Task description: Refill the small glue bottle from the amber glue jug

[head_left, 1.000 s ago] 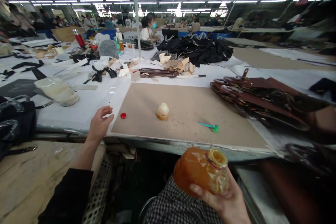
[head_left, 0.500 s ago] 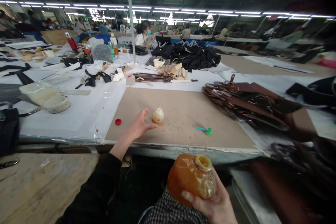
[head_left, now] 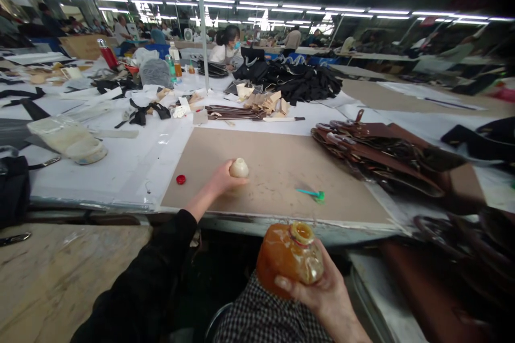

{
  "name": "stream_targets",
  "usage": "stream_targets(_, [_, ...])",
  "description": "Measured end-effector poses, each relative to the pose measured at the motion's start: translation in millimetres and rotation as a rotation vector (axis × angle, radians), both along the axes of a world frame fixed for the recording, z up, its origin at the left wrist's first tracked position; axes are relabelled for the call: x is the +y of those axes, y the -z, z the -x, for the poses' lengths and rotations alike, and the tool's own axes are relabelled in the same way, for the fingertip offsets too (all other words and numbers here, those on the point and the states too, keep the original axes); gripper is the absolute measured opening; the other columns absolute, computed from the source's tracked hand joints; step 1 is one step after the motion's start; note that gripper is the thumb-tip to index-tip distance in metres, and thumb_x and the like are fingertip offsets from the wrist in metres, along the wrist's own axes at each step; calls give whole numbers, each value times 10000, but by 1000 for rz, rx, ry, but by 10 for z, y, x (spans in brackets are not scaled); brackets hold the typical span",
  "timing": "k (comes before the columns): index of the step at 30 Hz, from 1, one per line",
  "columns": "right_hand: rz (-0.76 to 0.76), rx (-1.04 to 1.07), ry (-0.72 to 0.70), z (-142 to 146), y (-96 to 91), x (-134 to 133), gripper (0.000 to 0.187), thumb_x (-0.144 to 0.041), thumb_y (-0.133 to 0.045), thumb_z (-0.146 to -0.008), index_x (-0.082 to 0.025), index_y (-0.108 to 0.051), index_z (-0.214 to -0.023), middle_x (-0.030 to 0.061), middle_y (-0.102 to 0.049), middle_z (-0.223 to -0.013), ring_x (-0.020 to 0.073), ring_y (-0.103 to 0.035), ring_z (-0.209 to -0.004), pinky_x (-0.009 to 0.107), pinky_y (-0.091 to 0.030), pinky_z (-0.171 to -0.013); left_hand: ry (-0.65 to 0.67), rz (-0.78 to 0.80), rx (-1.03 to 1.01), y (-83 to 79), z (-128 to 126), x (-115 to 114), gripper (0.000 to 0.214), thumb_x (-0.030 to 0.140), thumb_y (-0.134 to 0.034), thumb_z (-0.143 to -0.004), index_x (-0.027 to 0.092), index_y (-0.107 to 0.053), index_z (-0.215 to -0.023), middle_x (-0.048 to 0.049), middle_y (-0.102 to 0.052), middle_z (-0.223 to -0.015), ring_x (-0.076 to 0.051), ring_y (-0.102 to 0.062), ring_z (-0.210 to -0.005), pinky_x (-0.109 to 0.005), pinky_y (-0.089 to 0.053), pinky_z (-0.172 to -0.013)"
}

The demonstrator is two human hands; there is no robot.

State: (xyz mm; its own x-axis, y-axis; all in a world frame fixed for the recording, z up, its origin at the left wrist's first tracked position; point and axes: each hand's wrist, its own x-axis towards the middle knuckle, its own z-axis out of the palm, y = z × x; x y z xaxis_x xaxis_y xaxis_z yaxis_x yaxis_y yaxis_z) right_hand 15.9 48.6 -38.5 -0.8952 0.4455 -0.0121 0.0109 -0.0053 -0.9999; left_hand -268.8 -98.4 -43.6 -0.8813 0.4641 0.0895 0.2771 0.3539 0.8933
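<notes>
My left hand (head_left: pixel 222 179) reaches out over a tan cardboard cutting board (head_left: pixel 277 177), its fingers closed around a small cream dome-shaped cap (head_left: pixel 238 168). The cap's lower part is hidden by those fingers. In my right hand (head_left: pixel 317 284), near my lap, I grip a plastic bottle (head_left: pixel 286 260) coated with orange-brown residue, its yellowed open mouth tilted upward. A small red bottle cap (head_left: pixel 181 179) lies on the white table just left of the board. A teal-and-green plastic scraper (head_left: pixel 311 194) lies on the board to the right.
Stacked brown leather straps (head_left: pixel 374 153) lie right of the board. Beyond it are leather strips, tan pieces and a pile of black fabric (head_left: pixel 298 81). A co-worker (head_left: pixel 226 48) sits at the far side. A black bag (head_left: pixel 14 190) sits at the left table edge.
My left hand has moved from beside the cream cap to closing around it. The bottle in my right hand has shifted only slightly. The view has tilted a little.
</notes>
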Motion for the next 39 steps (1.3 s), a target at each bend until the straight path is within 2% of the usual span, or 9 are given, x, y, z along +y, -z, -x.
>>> stream_targets(3, [40, -64, -35, 27, -24, 75, 852, -389, -1007, -527, -243, -616, -1270, 93, -771, -1139, 336, -753, -1030, 443, -661, -885, 16, -62, -23, -142, -251, -414, 713, 391, -890, -685, 205, -610, -1315, -96, -672, -1240, -299, -651, -1136, -425, -510, -1037])
stream_targets(6, [25, -75, -67, 60, -9, 124, 883, -360, -1020, -485, -240, -617, -1262, 95, -762, -1159, 346, -734, -1072, 479, -634, -943, 48, -97, -27, -226, -650, -843, 692, 377, -868, -715, 228, -601, -1336, -101, -589, -1330, -293, -621, -1193, -394, -535, -1013])
stream_targets(10, [66, -76, -108, 94, 22, 128, 912, -338, -1021, -483, -267, -604, -1292, 95, -756, -1187, 358, -718, -1119, 528, -591, -1005, 110, -51, -31, -159, -1253, -1169, 639, 325, -863, -750, 285, -608, -1334, -75, -560, -1332, -286, -569, -1256, -413, -487, -1084])
stream_targets(12, [61, -53, -168, 117, 50, 136, 920, -307, -1020, -477, -269, -606, -1298, 102, -755, -1199, 360, -720, -1123, 520, -589, -1006, 98, -30, -60, -68, -1499, -1190, 647, 263, -870, -736, 308, -598, -1321, -52, -561, -1354, -276, -539, -1290, -414, -420, -1144])
stream_targets(15, [-37, -8, -280, 159, 115, 174, 909, -271, -1004, -484, -255, -615, -1306, 116, -743, -1232, 357, -714, -1142, 489, -589, -1006, 60, -24, -145, 34, -1754, -1115, 676, 191, -874, -699, 340, -577, -1288, -15, -598, -1318, -254, -563, -1235, -386, -443, -1080])
stream_targets(20, [-140, -22, -328, 224, 135, 190, 928, -275, -1006, -469, -256, -617, -1310, 103, -734, -1251, 340, -708, -1147, 456, -586, -1004, 43, -128, -189, 29, -1970, -1029, 692, 165, -863, -705, 391, -552, -1280, 24, -612, -1312, -233, -573, -1226, -368, -454, -1062])
stream_targets(26, [-270, -25, -441, 350, -36, 89, 776, -254, -971, -533, -258, -642, -1235, 78, -754, -1201, 316, -735, -1077, 389, -626, -930, 10, -156, -176, 21, -2083, -1103, 766, 151, -863, -690, 422, -540, -1330, 6, -561, -1416, -274, -507, -1343, -419, -394, -1175])
stream_targets(31, [-436, -33, -500, 428, -102, 37, 716, -271, -953, -599, -279, -633, -1240, 45, -749, -1207, 285, -734, -1069, 333, -625, -907, 4, -149, -146, 4, -2098, -1160, 740, 167, -868, -700, 393, -555, -1331, -17, -567, -1410, -290, -509, -1342, -433, -397, -1186])
stream_targets(39, [-547, -83, -567, 425, -187, 43, 649, -246, -902, -690, -296, -585, -1255, 36, -724, -1232, 273, -712, -1091, 346, -594, -947, 9, -150, -121, -104, -2131, -1196, 734, 171, -898, -672, 392, -591, -1301, -7, -575, -1384, -284, -524, -1321, -390, -436, -1151])
